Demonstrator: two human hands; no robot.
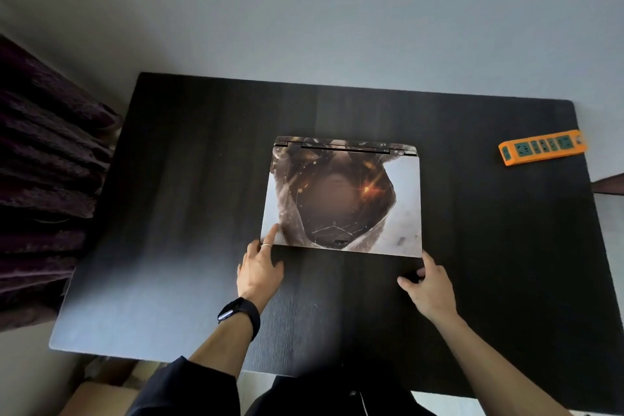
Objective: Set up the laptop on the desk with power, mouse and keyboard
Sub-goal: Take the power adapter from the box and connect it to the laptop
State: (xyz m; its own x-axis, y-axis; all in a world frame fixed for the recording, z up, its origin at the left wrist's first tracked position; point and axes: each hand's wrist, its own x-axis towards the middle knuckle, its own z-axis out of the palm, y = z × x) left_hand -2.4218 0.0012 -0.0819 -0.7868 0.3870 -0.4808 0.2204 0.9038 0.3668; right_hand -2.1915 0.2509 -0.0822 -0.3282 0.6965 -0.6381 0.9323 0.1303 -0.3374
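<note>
Head: closed laptop [342,199] mid desk [169,213]; orange pwr strip [542,147] R; fabric [44,162] L.

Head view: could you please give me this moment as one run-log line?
closed laptop with picture-printed lid on black desk | left hand touches near-left corner | right hand at near-right corner | orange power strip far right

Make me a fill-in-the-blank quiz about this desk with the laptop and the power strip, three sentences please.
1. The laptop lies flat on the black desk with its lid ____.
2. The power strip near the desk's far right corner is coloured ____.
3. The smartwatch is worn on the person's ____ wrist.

Missing words: closed; orange; left.
</note>
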